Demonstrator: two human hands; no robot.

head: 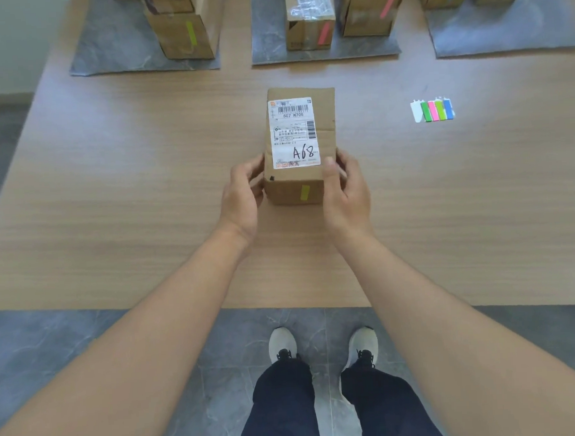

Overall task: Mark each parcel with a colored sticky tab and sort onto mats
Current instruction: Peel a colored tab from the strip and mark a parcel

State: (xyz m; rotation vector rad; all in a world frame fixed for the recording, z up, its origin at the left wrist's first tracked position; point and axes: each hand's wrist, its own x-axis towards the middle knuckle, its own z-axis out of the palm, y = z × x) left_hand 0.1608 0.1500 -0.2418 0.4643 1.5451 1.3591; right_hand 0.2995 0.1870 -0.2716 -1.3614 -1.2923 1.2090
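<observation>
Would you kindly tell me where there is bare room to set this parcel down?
The table is bare left of the parcel, back to the left mat, and between parcel and tabs. Free too: the left half of the left mat and the near half of the right mat. The middle mat is crowded: two boxes leave only thin margins.

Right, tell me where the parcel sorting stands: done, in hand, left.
Done: tabbed parcels sit on the left mat (green), middle mat (pink) and right mat (blue). In hand: left hand and right hand grip the A68 parcel, its green tab already on. Left: move it, likely to the left mat. No untabbed parcel is in view.
</observation>
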